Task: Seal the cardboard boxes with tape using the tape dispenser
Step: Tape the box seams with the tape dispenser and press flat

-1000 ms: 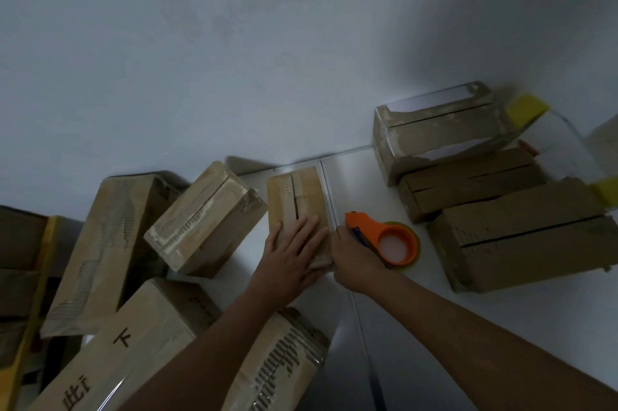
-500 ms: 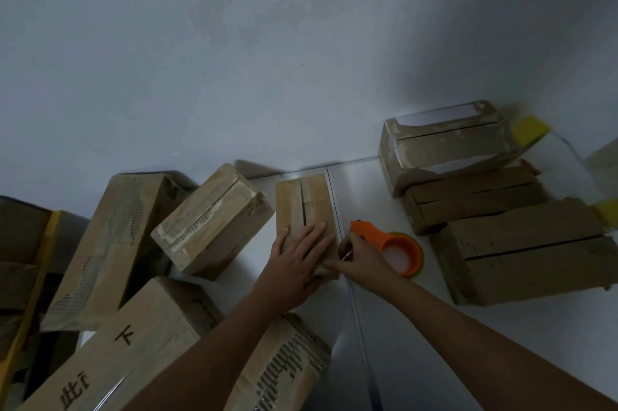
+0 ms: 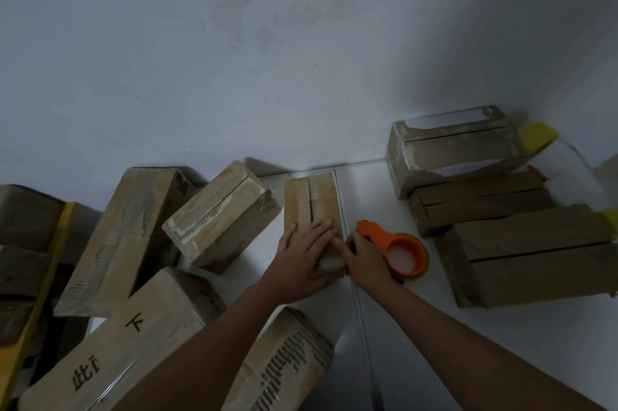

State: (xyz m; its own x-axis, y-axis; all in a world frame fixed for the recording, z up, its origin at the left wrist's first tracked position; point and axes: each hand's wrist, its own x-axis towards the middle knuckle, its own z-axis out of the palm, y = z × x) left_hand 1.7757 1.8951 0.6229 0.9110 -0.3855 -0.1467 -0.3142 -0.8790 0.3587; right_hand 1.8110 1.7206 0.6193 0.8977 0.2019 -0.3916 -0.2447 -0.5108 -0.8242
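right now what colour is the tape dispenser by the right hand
Orange, seen in the head view: the tape dispenser lies on the white table, beside the right hand.

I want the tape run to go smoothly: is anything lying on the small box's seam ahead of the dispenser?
Only the left hand, pressing flat on the small box across the seam's near end. Beyond it the seam looks bare. The tape dispenser sits beside the box by the right hand.

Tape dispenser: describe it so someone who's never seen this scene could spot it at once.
Start at the white table below the wall, between the stack of three boxes on the right and the small box in the middle. The tape dispenser lies there, just beyond the right hand. It is the only bright orange thing, with a round tape roll.
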